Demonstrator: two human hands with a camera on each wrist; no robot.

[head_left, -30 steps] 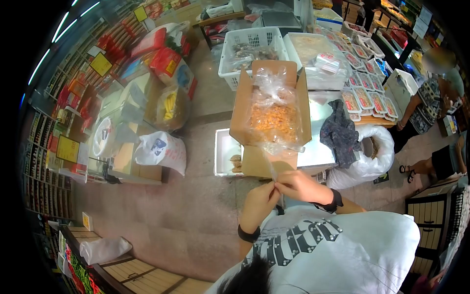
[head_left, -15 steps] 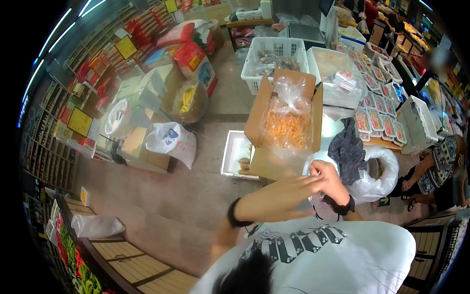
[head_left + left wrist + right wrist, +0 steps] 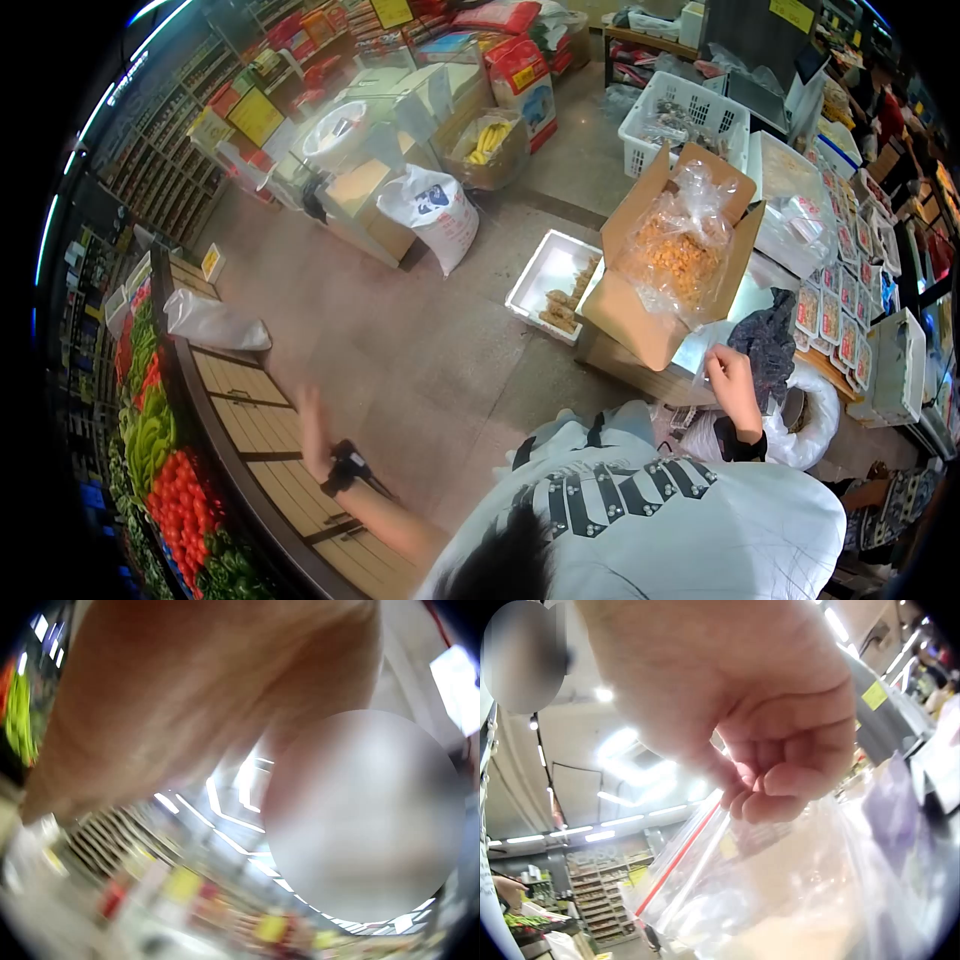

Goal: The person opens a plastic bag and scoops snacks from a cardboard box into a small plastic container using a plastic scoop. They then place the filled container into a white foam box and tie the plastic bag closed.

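Note:
In the head view my right hand [image 3: 735, 388] is beside the near corner of an open cardboard box [image 3: 622, 305]. Its curled fingers pinch the top edge of a clear zip bag [image 3: 705, 900] with a red stripe, which hangs below the fingertips in the right wrist view. Inside the box lies a large clear plastic bag of small orange pieces [image 3: 675, 255]. My left hand [image 3: 313, 435], blurred, reaches out to the left with straight fingers and holds nothing visible. It is nearest the wooden-fronted vegetable counter [image 3: 265, 425].
A dark crumpled plastic bag [image 3: 765, 345] lies right of the box. Left of it is a white foam tray [image 3: 540, 270] with brown pieces. Beyond stand a white basket [image 3: 690, 110] and a white sack [image 3: 432, 215]. Tomatoes [image 3: 183, 515] and greens top the counter.
My two hands were together in front of the box and are now apart. The left hand has swung far left toward the counter; the right stays near the box. The head view has turned left.

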